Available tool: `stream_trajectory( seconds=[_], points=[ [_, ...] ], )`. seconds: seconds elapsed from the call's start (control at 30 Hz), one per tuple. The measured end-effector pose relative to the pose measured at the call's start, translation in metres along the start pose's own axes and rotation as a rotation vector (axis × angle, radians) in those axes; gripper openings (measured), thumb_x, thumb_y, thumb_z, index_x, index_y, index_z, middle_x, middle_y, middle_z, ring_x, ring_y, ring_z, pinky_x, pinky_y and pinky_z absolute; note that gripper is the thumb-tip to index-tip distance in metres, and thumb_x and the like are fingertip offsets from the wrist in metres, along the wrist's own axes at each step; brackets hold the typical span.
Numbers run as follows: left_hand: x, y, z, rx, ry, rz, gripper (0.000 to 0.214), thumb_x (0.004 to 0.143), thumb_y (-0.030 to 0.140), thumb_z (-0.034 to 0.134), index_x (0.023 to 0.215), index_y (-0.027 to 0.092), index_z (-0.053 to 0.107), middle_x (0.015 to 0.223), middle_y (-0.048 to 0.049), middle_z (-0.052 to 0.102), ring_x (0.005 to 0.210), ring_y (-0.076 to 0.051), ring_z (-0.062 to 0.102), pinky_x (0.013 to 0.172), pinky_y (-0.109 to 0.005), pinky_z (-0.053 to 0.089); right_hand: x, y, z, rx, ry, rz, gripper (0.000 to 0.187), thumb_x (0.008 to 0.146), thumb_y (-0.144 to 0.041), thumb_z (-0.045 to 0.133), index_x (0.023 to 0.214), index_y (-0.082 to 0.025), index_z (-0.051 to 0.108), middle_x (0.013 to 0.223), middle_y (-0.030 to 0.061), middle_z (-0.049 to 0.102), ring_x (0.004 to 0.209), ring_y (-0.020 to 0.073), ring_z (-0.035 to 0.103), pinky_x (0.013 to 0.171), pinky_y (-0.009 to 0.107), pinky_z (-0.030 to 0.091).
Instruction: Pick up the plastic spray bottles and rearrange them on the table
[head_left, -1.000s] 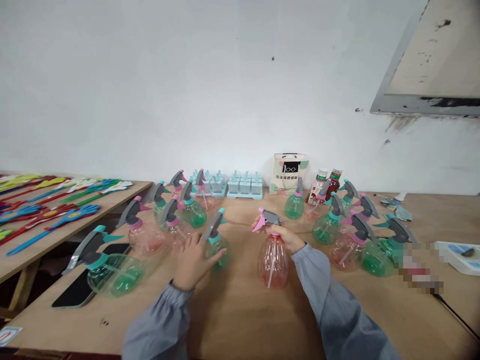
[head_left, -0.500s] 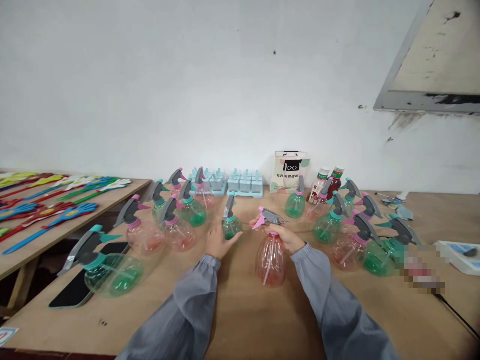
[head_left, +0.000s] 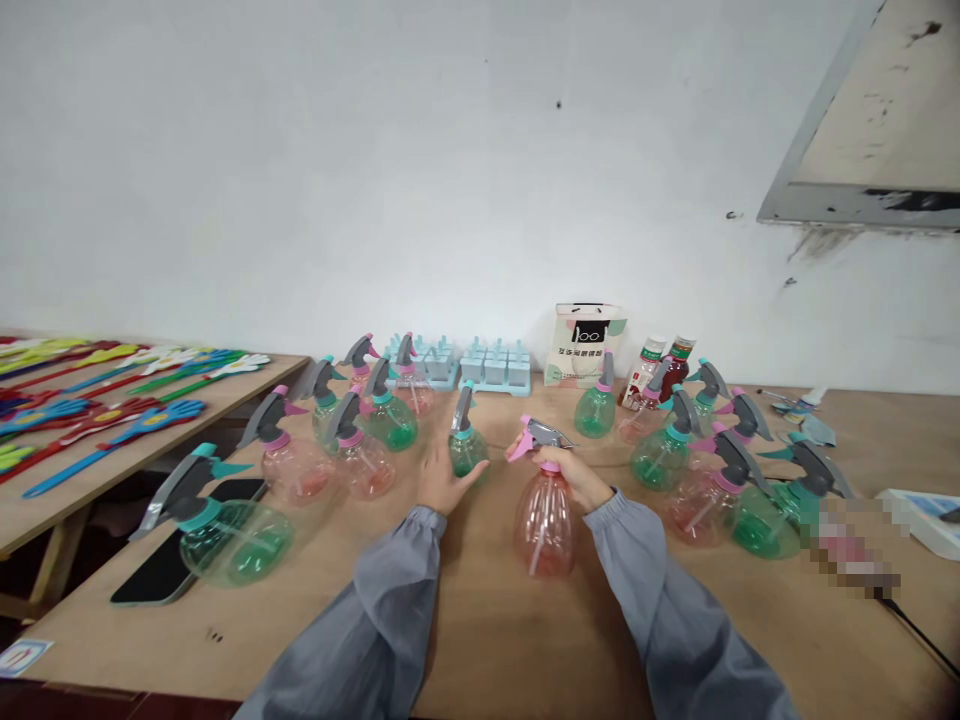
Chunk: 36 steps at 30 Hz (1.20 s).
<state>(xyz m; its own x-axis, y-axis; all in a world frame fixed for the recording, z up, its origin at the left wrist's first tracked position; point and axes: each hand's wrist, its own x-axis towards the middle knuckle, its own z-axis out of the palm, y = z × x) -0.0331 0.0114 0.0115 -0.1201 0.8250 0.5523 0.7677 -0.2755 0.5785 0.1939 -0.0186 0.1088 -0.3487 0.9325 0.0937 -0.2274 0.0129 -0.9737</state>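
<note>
My right hand [head_left: 574, 472] is closed round the neck of a pink spray bottle [head_left: 544, 530], just below its grey-and-pink trigger head. This bottle is upright, low over or on the table; I cannot tell whether its base touches. To its left, my left hand [head_left: 444, 480] has thumb and fingers spread about the lower part of a green spray bottle [head_left: 469, 450] with a grey head and teal collar. That bottle stands between the thumb and fingers, and whether the hand presses on it is unclear.
Several pink and green spray bottles flank my hands, including a green one [head_left: 238, 545] leaning by a phone [head_left: 154, 575]. Light-blue ice-pop moulds [head_left: 495, 372], a paper bag [head_left: 581, 350] and two labelled bottles line the wall. Colourful hand-shaped clappers [head_left: 157, 420] lie on the left table.
The whole view has shifted slightly, so everything appears a little further right. Both hands keep their places at the same two spray bottles.
</note>
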Motion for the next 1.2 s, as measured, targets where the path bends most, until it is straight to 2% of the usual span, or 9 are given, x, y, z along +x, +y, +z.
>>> stream_trajectory(
  seconds=[0.1,0.23,0.33,0.5,0.7,0.8,0.93,1.1,1.2],
  points=[
    [0.000,0.000,0.000,-0.004,0.000,0.023,0.091,0.076,0.054,0.074,0.147,0.014,0.035,0.138,-0.0216,0.060,0.129,-0.037,0.058,0.106,-0.052,0.048,-0.005,-0.003,0.003,0.037,0.025,0.013,0.007,0.055,-0.023,0.059,0.059,-0.021,0.065,0.069,0.0026,0.070,0.064,0.0156,0.058,0.062,0.027,0.044],
    [0.000,0.000,0.000,-0.023,0.005,0.033,0.090,0.076,0.053,0.074,0.147,0.015,0.036,0.139,-0.0210,0.059,0.130,-0.037,0.058,0.105,-0.050,0.049,-0.009,-0.006,0.005,0.029,-0.074,0.076,0.013,0.059,-0.025,0.060,0.067,-0.020,0.069,0.075,0.0030,0.071,0.066,0.0154,0.058,0.060,0.027,0.043],
    [0.000,0.001,0.000,-0.033,0.001,0.018,0.089,0.075,0.052,0.075,0.147,0.015,0.037,0.136,-0.0201,0.061,0.128,-0.036,0.060,0.104,-0.050,0.050,-0.008,-0.006,0.006,0.001,-0.100,0.015,0.016,0.060,-0.025,0.063,0.074,-0.021,0.071,0.078,0.0018,0.072,0.073,0.0171,0.062,0.067,0.028,0.046],
    [0.000,0.002,-0.002,-0.018,-0.019,0.000,0.091,0.075,0.054,0.074,0.148,0.014,0.036,0.136,-0.0213,0.060,0.127,-0.037,0.060,0.104,-0.051,0.049,-0.006,-0.005,0.005,0.077,-0.010,0.028,0.008,0.057,-0.024,0.061,0.062,-0.020,0.066,0.069,0.0035,0.070,0.072,0.0195,0.064,0.069,0.030,0.048],
    [0.000,0.000,0.000,-0.014,-0.001,0.030,0.090,0.076,0.053,0.074,0.148,0.015,0.036,0.137,-0.0217,0.059,0.128,-0.037,0.059,0.105,-0.051,0.049,-0.006,-0.007,0.005,0.012,-0.094,-0.003,0.013,0.060,-0.023,0.063,0.071,-0.022,0.069,0.080,0.0033,0.073,0.092,0.0223,0.067,0.085,0.032,0.048],
    [0.000,-0.001,0.001,-0.027,0.012,0.037,0.090,0.075,0.053,0.074,0.148,0.016,0.036,0.138,-0.0203,0.059,0.129,-0.036,0.059,0.106,-0.051,0.048,-0.002,-0.005,0.005,0.009,-0.042,-0.053,0.017,0.058,-0.024,0.062,0.073,-0.022,0.069,0.081,0.0037,0.073,0.095,0.0241,0.067,0.086,0.035,0.049],
    [0.000,0.000,0.001,-0.033,0.025,0.024,0.089,0.075,0.053,0.074,0.147,0.017,0.037,0.137,-0.0197,0.060,0.129,-0.037,0.059,0.107,-0.052,0.048,0.001,-0.002,0.002,0.070,0.107,-0.031,0.013,0.054,-0.025,0.058,0.064,-0.021,0.065,0.072,0.0045,0.071,0.085,0.0239,0.067,0.075,0.033,0.049],
    [0.000,0.000,0.001,-0.032,0.019,0.010,0.090,0.074,0.055,0.074,0.147,0.017,0.038,0.136,-0.0193,0.061,0.129,-0.036,0.059,0.107,-0.052,0.048,0.001,0.000,0.001,-0.011,0.037,-0.055,0.018,0.059,-0.026,0.062,0.074,-0.022,0.071,0.080,0.0035,0.074,0.089,0.0226,0.066,0.077,0.031,0.048],
    [0.000,-0.001,0.001,-0.027,0.017,0.011,0.091,0.074,0.055,0.074,0.148,0.017,0.036,0.138,-0.0198,0.059,0.130,-0.036,0.058,0.107,-0.052,0.048,0.001,0.004,0.000,-0.046,0.086,-0.081,0.016,0.061,-0.027,0.061,0.072,-0.022,0.072,0.079,0.0030,0.073,0.082,0.0211,0.064,0.074,0.031,0.048]
  ],
)
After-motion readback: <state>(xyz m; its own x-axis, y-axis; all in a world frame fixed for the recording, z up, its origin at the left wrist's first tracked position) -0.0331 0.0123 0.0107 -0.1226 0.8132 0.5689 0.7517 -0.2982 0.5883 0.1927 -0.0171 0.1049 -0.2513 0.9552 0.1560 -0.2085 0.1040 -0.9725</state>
